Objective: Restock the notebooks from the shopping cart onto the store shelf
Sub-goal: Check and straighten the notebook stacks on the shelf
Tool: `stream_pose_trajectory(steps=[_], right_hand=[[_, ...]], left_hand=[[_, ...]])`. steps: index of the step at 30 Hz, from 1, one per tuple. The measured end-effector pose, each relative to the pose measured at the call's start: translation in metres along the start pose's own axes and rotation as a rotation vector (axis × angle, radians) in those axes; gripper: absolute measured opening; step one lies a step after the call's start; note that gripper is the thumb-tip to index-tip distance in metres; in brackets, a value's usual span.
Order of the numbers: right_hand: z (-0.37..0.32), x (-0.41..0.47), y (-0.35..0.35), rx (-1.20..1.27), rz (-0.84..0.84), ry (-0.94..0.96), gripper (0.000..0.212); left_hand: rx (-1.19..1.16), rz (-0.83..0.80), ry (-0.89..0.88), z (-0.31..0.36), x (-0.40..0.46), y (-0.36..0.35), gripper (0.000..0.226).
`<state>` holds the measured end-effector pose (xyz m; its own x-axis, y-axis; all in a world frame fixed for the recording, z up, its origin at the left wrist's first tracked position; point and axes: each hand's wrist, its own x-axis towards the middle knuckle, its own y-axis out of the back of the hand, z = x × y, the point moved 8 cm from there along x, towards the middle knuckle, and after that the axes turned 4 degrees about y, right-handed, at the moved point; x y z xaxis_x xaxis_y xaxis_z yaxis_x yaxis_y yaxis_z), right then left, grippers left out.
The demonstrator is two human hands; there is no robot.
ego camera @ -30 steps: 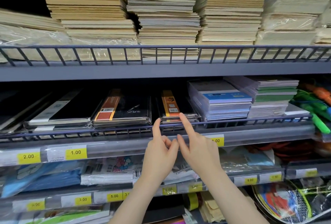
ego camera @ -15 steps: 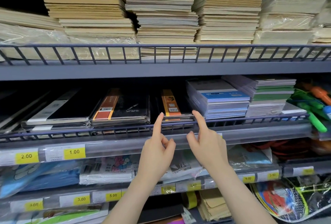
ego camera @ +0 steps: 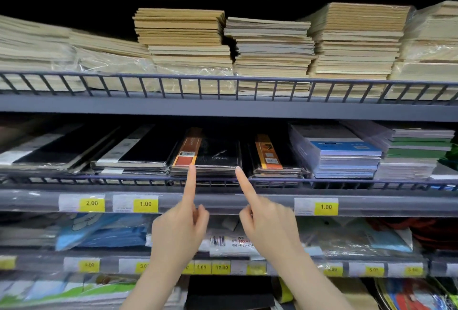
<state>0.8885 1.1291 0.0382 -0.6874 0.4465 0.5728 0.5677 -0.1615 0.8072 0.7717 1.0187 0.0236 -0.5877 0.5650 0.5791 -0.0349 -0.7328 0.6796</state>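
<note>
Currently both hands are up at the middle shelf (ego camera: 223, 200), neither holding anything. Left hand (ego camera: 177, 233) has its index finger stretched up, other fingers curled in — fingertip meets the front edge of the black notebook stack (ego camera: 210, 153) near its orange band. Right hand (ego camera: 270, 230) is posed the same way, index fingertip at the stack's right front corner. So the two fingertips bracket that stack's front edge, just above the wire rail (ego camera: 347, 182).

Landmark = that black notebook stack:
- just right of it: a second black stack with an orange band (ego camera: 272, 156), then a blue-covered pile (ego camera: 339, 153), then a green-striped pile (ego camera: 416, 151)
- left of it: more black notebooks with white bands (ego camera: 133, 151)
- above it, on the upper shelf: tall piles of tan notebooks (ego camera: 181, 29), some in plastic wrap
- below it: yellow price tags (ego camera: 145, 204) on the shelf edge reading 2.00, 1.00, 1.00; bagged goods on the shelf under that

Shopping cart isn't in view. Lower shelves are blurred — can't read what's there.
</note>
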Motion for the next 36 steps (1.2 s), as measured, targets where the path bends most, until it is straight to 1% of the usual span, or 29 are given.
stream_pose_trajectory(steps=[3, 5, 8, 13, 16, 19, 24, 28, 30, 32, 34, 36], right_hand=[[-0.007, 0.008, -0.007, -0.001, -0.008, -0.014, 0.068], [-0.008, 0.012, -0.009, -0.002, -0.009, -0.024, 0.071], [-0.009, 0.019, -0.013, 0.009, -0.015, -0.020, 0.074], [-0.008, 0.020, -0.013, 0.060, -0.022, -0.036, 0.070], [-0.010, 0.011, -0.020, 0.018, -0.067, -0.005, 0.067], [-0.010, 0.009, -0.027, -0.002, -0.076, -0.012, 0.072], [-0.013, 0.014, -0.027, -0.010, -0.084, -0.033, 0.071], [-0.013, 0.015, -0.028, 0.014, -0.086, -0.025, 0.070], [-0.014, 0.017, -0.025, 0.044, -0.054, -0.007, 0.065], [-0.012, 0.016, -0.023, 0.103, -0.024, 0.004, 0.064], [-0.007, 0.015, -0.021, 0.187, -0.007, -0.023, 0.067], [0.002, 0.015, -0.027, 0.337, -0.002, -0.119, 0.074]], left_hand=[[0.095, -0.046, 0.043, -0.013, 0.004, -0.001, 0.095], [0.088, -0.066, 0.047, -0.014, 0.007, -0.003, 0.093], [0.073, -0.048, 0.040, -0.016, 0.014, -0.003, 0.090], [0.003, -0.040, -0.005, -0.019, 0.018, 0.006, 0.078], [0.097, -0.086, -0.027, -0.030, 0.013, 0.005, 0.072], [0.164, -0.108, -0.034, -0.038, 0.013, 0.000, 0.070], [0.150, -0.098, -0.029, -0.038, 0.015, -0.005, 0.071], [0.154, -0.122, -0.020, -0.041, 0.013, -0.010, 0.079], [0.120, -0.107, -0.028, -0.041, 0.013, -0.011, 0.079], [0.025, -0.083, 0.005, -0.043, 0.012, -0.008, 0.077], [-0.140, -0.040, 0.100, -0.051, 0.013, -0.002, 0.078], [-0.333, -0.043, 0.196, -0.058, 0.019, -0.004, 0.080]])
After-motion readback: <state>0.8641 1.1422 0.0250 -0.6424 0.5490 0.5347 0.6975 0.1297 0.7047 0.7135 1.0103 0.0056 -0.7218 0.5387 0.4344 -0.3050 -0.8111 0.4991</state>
